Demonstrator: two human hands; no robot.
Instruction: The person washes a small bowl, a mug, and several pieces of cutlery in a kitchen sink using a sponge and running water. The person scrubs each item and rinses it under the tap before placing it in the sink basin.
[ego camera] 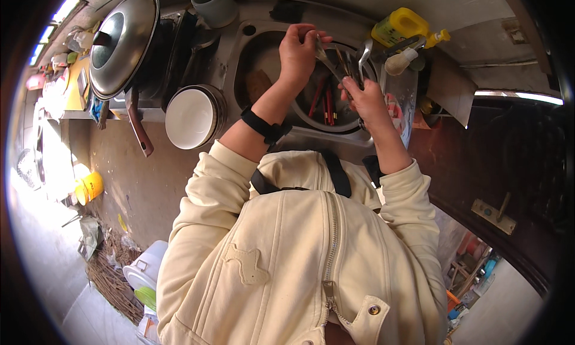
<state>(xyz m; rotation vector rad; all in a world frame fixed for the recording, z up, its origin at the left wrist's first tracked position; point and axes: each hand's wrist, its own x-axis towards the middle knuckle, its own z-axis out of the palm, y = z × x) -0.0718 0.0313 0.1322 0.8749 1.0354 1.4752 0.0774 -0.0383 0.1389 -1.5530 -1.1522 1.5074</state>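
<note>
My left hand (298, 53) is over the sink (231, 82), its fingers closed on the upper end of a metal utensil (331, 66). To its right, my right hand (366, 100) grips a bundle of cutlery, with a shiny spoon (364, 53) standing out at the top. Thin sticks or handles also show in that bundle, too tangled to tell apart. Below both hands sits a round metal basin (310, 122) inside the sink. Several red chopsticks (327, 105) lie in it. A brown block-like item (258, 84) rests in the sink left of the basin, partly behind my left forearm.
A lidded wok (123, 44) stands on the stove at left, its handle (136, 125) jutting past the counter edge. Stacked bowls (191, 118) and a grey mug (214, 6) flank the sink. At right are a yellow bottle (400, 28), a pale-headed brush (400, 62) and a dark door (494, 165).
</note>
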